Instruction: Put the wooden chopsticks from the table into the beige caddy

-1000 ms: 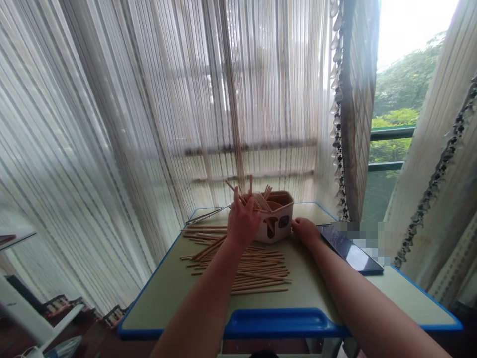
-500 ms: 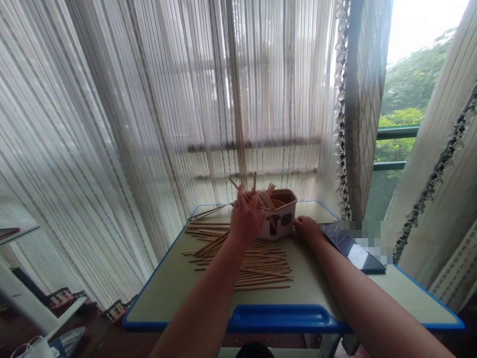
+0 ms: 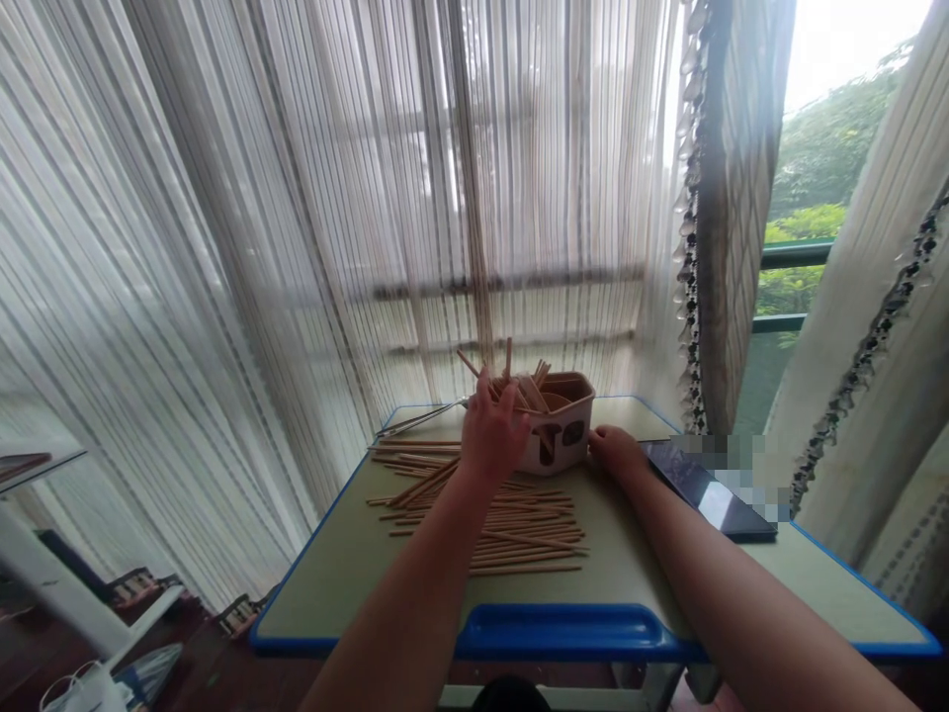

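Observation:
A pale plastic basket [image 3: 567,450] with cut-out holes stands at the far side of the desk. Wooden sticks [image 3: 544,371], like chopsticks, poke up out of it, along with a flat wooden piece [image 3: 532,394]. My left hand [image 3: 493,430] curls around the basket's left end, its fingers among the stick ends there; its palm is hidden. At the opposite end, my right hand [image 3: 615,450] is closed against the basket's side, fingertips mostly hidden. Many loose wooden chopsticks [image 3: 530,539] lie roughly parallel on the desk in front, partly behind my left forearm.
The desk [image 3: 318,593] has a blue edge and a blue front groove [image 3: 563,625]. A dark tablet [image 3: 716,494] lies to the right. Thin metal tongs [image 3: 422,419] rest at the back left. Sheer curtains [image 3: 371,198] hang just behind. A white stand [image 3: 66,583] is at far left.
The view has shifted very slightly. Both hands keep their places at the two ends of the basket, and the loose chopsticks lie as before.

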Tool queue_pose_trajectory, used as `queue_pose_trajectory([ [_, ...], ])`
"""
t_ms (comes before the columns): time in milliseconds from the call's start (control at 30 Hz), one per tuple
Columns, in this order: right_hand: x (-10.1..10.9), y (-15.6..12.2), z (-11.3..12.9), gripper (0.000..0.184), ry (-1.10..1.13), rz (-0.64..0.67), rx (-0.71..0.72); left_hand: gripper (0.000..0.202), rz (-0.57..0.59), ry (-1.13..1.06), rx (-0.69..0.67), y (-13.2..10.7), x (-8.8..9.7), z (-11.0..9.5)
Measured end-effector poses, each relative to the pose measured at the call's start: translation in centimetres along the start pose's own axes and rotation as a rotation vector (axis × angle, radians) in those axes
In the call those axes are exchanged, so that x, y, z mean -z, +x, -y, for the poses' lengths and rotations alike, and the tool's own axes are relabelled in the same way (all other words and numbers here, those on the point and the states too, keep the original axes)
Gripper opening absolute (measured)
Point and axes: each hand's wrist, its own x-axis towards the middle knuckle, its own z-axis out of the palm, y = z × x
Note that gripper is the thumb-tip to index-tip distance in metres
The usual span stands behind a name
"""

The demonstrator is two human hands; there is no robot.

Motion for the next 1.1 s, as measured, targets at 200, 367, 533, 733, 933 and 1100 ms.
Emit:
queue_pose_trajectory([
  [200, -0.13, 0.22, -0.02, 0.035, 0.071, 0.009, -0.014, 0.048, 0.002, -0.006, -0.002, -0.05, -0.31, 0.26],
  [367, -0.2, 0.42, 0.05, 0.036, 0.077, 0.026, -0.017, 0.049, -0.021, -0.017, -0.009, -0.08, -0.57, 0.42],
  [533, -0.1, 0.29, 0.12, 0.037, 0.094, 0.024, -0.024, 0.05, -0.032, -0.017, -0.026, -0.1, -0.6, 0.41],
  [733, -0.17, 0.21, 0.12, 0.039, 0.083, 0.021, -0.012, 0.051, -0.034, -0.005, -0.039, -0.08, -0.63, 0.37],
  [933, -0.21, 0.23, 0.15, 0.038, 0.07, 0.018, -0.016, 0.056, -0.044, -0.004, -0.039, -0.07, -0.72, 0.33],
  [1100, -0.18, 0.15, 0.27, 0.037, 0.082, 0.012, -0.018, 0.048, -0.085, -0.047, -0.049, 0.01, -0.99, 0.54],
])
